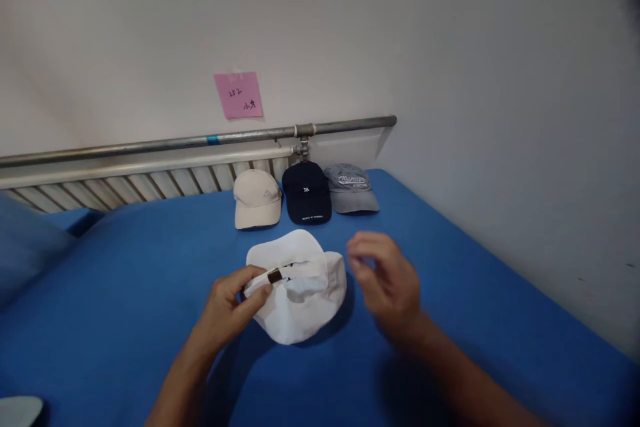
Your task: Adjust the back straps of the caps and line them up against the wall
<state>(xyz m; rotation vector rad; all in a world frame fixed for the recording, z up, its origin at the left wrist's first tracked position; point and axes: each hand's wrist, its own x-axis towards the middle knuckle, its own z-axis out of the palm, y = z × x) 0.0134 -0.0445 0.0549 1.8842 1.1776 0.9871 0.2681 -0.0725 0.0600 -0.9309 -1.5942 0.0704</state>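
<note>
A white cap (295,310) lies on the blue bed sheet, its back strap and dark buckle showing and its brim pointing away from me. My left hand (235,303) pinches the cap's edge beside the buckle, between thumb and fingers. To the right of the cap, my right hand (387,277) is raised and apart from it, slightly blurred. Its fingers are curled in, with the fingertips near the thumb; whether something small is between them I cannot make out.
Behind the white cap stand a beige cap (257,197), a black cap (306,192) and a grey cap (351,188) in a row. A radiator (165,183) and metal pipe (350,125) run along the wall. A pale object (20,410) shows at bottom left.
</note>
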